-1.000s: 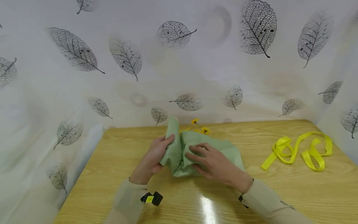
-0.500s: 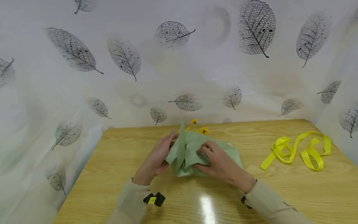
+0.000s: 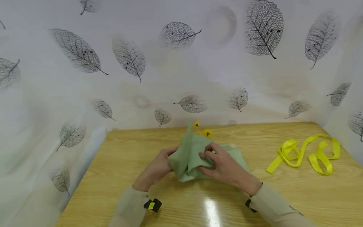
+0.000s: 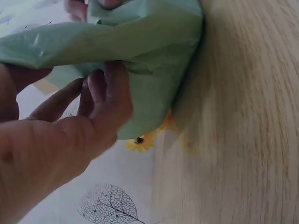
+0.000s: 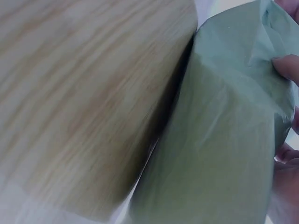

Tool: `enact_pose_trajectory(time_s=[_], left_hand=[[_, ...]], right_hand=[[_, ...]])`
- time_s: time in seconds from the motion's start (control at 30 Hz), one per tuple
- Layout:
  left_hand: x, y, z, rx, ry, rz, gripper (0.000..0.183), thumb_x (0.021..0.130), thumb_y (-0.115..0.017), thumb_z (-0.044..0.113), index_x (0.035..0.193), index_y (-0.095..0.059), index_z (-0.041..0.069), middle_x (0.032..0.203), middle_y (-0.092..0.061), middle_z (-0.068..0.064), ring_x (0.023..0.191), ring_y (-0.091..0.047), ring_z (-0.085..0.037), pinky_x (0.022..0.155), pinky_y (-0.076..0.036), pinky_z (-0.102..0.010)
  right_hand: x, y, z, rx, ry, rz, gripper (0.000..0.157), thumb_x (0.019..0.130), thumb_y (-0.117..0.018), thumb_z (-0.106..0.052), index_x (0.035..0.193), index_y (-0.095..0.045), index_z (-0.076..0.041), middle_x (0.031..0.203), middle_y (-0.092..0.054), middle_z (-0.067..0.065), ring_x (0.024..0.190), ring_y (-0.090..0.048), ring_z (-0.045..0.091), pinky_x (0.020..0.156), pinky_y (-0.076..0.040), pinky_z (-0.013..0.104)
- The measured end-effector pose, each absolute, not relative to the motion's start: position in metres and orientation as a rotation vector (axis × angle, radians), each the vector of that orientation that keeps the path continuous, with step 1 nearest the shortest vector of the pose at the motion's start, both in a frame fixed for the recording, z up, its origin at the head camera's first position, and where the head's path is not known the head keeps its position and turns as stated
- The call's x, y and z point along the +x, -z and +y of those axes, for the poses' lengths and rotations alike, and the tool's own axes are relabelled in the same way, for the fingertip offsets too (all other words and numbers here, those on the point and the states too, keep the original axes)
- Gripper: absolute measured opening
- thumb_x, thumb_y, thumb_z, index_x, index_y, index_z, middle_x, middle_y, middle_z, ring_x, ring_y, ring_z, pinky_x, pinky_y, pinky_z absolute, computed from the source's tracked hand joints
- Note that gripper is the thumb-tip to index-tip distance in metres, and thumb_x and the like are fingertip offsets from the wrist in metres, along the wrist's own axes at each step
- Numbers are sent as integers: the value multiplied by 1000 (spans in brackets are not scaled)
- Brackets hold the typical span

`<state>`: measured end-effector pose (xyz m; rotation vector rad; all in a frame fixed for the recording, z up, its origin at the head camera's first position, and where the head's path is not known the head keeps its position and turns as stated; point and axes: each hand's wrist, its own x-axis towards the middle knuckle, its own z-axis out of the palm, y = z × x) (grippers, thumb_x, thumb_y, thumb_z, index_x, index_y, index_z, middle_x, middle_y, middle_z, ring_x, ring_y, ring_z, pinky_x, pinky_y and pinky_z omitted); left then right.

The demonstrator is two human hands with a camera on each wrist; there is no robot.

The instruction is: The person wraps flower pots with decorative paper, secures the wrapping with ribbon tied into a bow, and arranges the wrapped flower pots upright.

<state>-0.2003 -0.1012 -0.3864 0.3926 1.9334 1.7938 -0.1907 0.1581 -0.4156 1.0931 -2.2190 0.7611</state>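
Green wrapping paper (image 3: 181,157), creased and partly folded over, lies around a bunch of yellow flowers, mid-table in the head view. Dark-centred flower heads (image 3: 207,133) stick out past its far edge; their stems are hidden. My left hand (image 3: 156,168) holds the paper's left side, where a flap stands up. The left wrist view shows that hand's curled fingers (image 4: 110,95) under the flap. From the right, my right hand (image 3: 225,165) pinches the paper's upper layer with bent fingers. In the right wrist view the sheet (image 5: 210,154) covers much of the work.
A loosely looped yellow ribbon (image 3: 295,157) lies on the right of the wooden table (image 3: 119,176). Behind the table hangs a white curtain (image 3: 181,72) printed with dark leaf skeletons, which also runs along both sides.
The paper's left side has been pushed rightward and now stands as a flap. My left hand has dropped lower behind it; my right fingers have gone from spread to pinching the paper.
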Motion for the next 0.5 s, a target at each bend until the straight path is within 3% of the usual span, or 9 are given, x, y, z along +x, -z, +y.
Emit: enact_pose_trajectory(time_s=[0.13, 0.23, 0.37, 0.5], left_hand=[[-198, 387, -91, 382, -1715, 2028, 58, 96, -57, -3, 151, -52, 15, 155, -42, -15, 106, -63, -20, 80, -57, -28], [-195, 385, -82, 364, -1682, 2147, 47, 102, -62, 13, 148, -56, 17, 145, -45, -16, 101, -62, -20, 76, -55, -27], [-191, 385, -71, 356, -1640, 2305, 46, 101, -65, 32, 145, -59, 19, 139, -48, -15, 91, -58, -19, 72, -51, -27], [-189, 389, -67, 355, -1620, 2368, 46, 102, -65, 33, 145, -59, 20, 138, -48, -14, 86, -51, -18, 68, -47, -26]], right_hand=[[-190, 416, 159, 1092, -761, -2232, 32, 77, -91, -21, 101, -72, -12, 101, -54, 1, 82, -48, 7, 67, -47, 20], [-191, 416, 159, 1094, -779, -2236, 33, 77, -91, -20, 104, -74, -11, 101, -54, 1, 80, -47, 6, 65, -45, 18], [-192, 416, 159, 1088, -803, -2234, 31, 75, -92, -20, 97, -73, -11, 102, -56, 1, 80, -50, 7, 65, -46, 17], [-191, 415, 163, 1095, -875, -2240, 28, 76, -92, -19, 96, -75, -10, 103, -59, 0, 81, -55, 8, 66, -48, 19]])
